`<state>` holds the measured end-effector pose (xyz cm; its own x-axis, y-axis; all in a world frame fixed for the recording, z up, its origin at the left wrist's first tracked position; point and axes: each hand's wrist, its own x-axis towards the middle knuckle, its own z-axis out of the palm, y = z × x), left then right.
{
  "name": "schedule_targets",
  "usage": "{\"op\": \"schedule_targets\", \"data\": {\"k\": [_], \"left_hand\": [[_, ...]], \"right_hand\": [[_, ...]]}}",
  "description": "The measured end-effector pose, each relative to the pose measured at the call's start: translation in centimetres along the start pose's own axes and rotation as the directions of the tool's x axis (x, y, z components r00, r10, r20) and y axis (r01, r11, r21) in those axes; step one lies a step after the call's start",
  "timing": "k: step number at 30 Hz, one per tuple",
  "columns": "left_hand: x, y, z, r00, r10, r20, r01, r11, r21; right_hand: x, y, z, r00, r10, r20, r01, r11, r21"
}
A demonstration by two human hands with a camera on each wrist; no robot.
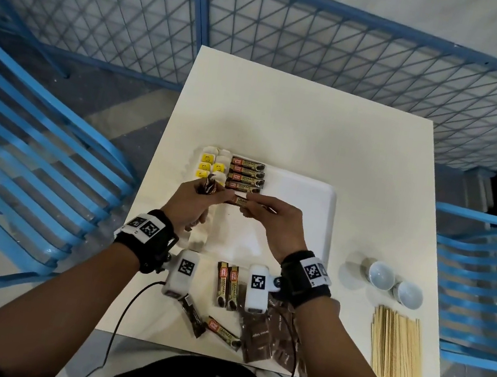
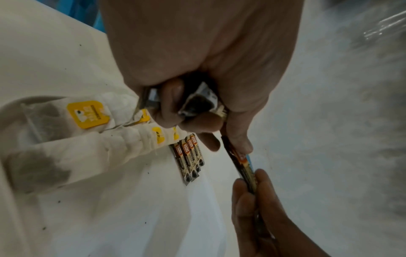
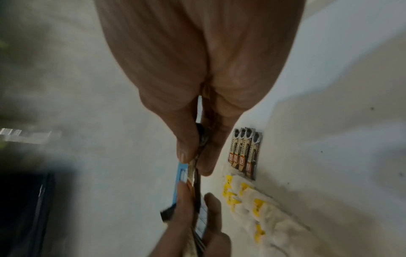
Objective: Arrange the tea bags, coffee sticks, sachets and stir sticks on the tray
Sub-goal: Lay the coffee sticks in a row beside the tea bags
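Note:
Over the white tray (image 1: 304, 197) my two hands share one brown coffee stick (image 1: 240, 201). My left hand (image 1: 210, 193) pinches its left end and also grips a bundle of more coffee sticks (image 2: 197, 102) in the palm. My right hand (image 1: 253, 210) pinches the stick's right end (image 3: 193, 167) between thumb and finger. On the tray's far left lie tea bags (image 1: 211, 164) with yellow tags, and beside them a row of coffee sticks (image 1: 246, 174). The wrist views show the same tea bags (image 2: 87, 114) and the stick row (image 3: 246, 153).
Loose coffee sticks (image 1: 226, 283) and brown sachets (image 1: 269, 333) lie near the table's front edge. A pile of wooden stir sticks (image 1: 395, 344) sits at the right, with two white cups (image 1: 382, 275) behind it. Blue chairs (image 1: 14, 165) flank the table.

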<state>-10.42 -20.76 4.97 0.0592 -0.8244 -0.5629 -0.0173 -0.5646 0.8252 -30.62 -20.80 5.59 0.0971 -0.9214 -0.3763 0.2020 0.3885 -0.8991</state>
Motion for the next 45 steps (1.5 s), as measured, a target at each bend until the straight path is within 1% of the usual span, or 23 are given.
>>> {"op": "schedule_targets", "data": {"k": [2,4,9,11,13,15,16,17,19,20,22,23,25,26,27,28,29,32,35,36,38,43,45], "left_hand": [[-0.1,0.0,-0.2,1.000,0.013,0.009,-0.013,1.000,-0.009],[-0.1,-0.1,-0.5,1.000,0.015,0.009,-0.014,1.000,-0.012],[0.0,0.2,-0.9,0.999,0.034,-0.041,-0.034,0.999,-0.008],[0.3,0.3,-1.0,0.997,0.056,-0.060,-0.055,0.998,0.021],[0.6,0.0,-1.1,0.993,0.087,-0.084,-0.081,0.994,0.072],[1.0,-0.2,-1.1,0.989,0.108,-0.097,-0.093,0.985,0.148],[1.2,-0.3,-1.1,0.987,0.121,-0.108,-0.101,0.979,0.176],[1.3,-0.4,-1.2,0.983,0.138,-0.125,-0.111,0.973,0.204],[1.4,-0.5,-1.3,0.971,0.171,-0.165,-0.124,0.958,0.260],[1.5,-0.6,-1.4,0.968,0.183,-0.171,-0.131,0.952,0.278],[1.4,-0.7,-1.5,0.968,0.188,-0.164,-0.133,0.945,0.300],[1.4,-0.7,-1.5,0.970,0.189,-0.153,-0.133,0.939,0.316],[1.5,-0.8,-1.4,0.973,0.193,-0.130,-0.140,0.932,0.333],[1.5,-0.9,-1.4,0.973,0.195,-0.125,-0.144,0.933,0.330],[1.5,-0.9,-1.4,0.973,0.192,-0.125,-0.143,0.936,0.321],[1.5,-1.0,-1.4,0.975,0.184,-0.128,-0.138,0.943,0.304],[1.5,-1.0,-1.5,0.977,0.171,-0.128,-0.128,0.948,0.290],[1.6,-1.2,-1.8,0.983,0.141,-0.121,-0.099,0.948,0.301],[2.1,-1.8,-2.3,0.984,0.104,-0.142,-0.060,0.956,0.287],[2.3,-2.1,-2.4,0.985,0.093,-0.145,-0.049,0.958,0.284],[2.4,-2.5,-2.6,0.986,0.081,-0.144,-0.035,0.955,0.294],[2.7,-3.3,-3.1,0.988,0.073,-0.138,-0.022,0.941,0.338],[2.8,-3.4,-3.3,0.988,0.079,-0.132,-0.028,0.937,0.349]], "right_hand": [[0.3,0.2,-0.1,0.998,0.058,-0.029,-0.054,0.991,0.125],[0.4,0.2,-0.2,0.993,0.118,-0.024,-0.109,0.969,0.223],[0.7,0.5,-0.4,0.983,0.183,0.036,-0.185,0.940,0.286],[1.1,0.7,-0.3,0.987,0.162,0.011,-0.160,0.961,0.226],[1.5,0.9,-0.1,0.989,0.144,-0.044,-0.139,0.985,0.106],[2.0,1.0,0.2,0.985,0.132,-0.110,-0.139,0.988,-0.062],[2.2,1.2,0.3,0.984,0.099,-0.145,-0.126,0.974,-0.188],[2.5,1.5,0.3,0.984,0.043,-0.174,-0.100,0.938,-0.332],[2.7,2.2,0.3,0.975,-0.126,-0.186,-0.012,0.798,-0.602],[2.6,2.4,0.5,0.965,-0.221,-0.143,0.059,0.713,-0.699],[2.3,2.6,1.1,0.926,-0.376,0.025,0.237,0.529,-0.815],[2.2,2.8,1.4,0.902,-0.413,0.124,0.315,0.437,-0.843],[2.4,3.0,2.1,0.864,-0.421,0.276,0.410,0.268,-0.872],[2.6,3.3,2.3,0.854,-0.409,0.322,0.432,0.211,-0.877],[2.8,3.4,2.5,0.846,-0.401,0.350,0.446,0.175,-0.877],[3.1,3.5,2.5,0.847,-0.391,0.360,0.451,0.171,-0.876],[3.4,3.7,2.4,0.851,-0.384,0.359,0.453,0.189,-0.872],[4.1,4.1,1.8,0.868,-0.391,0.304,0.426,0.275,-0.862],[5.2,4.8,0.5,0.907,-0.372,0.198,0.322,0.308,-0.895],[5.5,5.1,0.2,0.924,-0.344,0.166,0.276,0.303,-0.912],[5.8,5.8,-0.2,0.943,-0.301,0.139,0.221,0.258,-0.941],[6.1,7.4,0.5,0.959,-0.227,0.172,0.203,0.120,-0.972],[6.3,7.6,0.9,0.957,-0.246,0.152,0.182,0.106,-0.977]]}}
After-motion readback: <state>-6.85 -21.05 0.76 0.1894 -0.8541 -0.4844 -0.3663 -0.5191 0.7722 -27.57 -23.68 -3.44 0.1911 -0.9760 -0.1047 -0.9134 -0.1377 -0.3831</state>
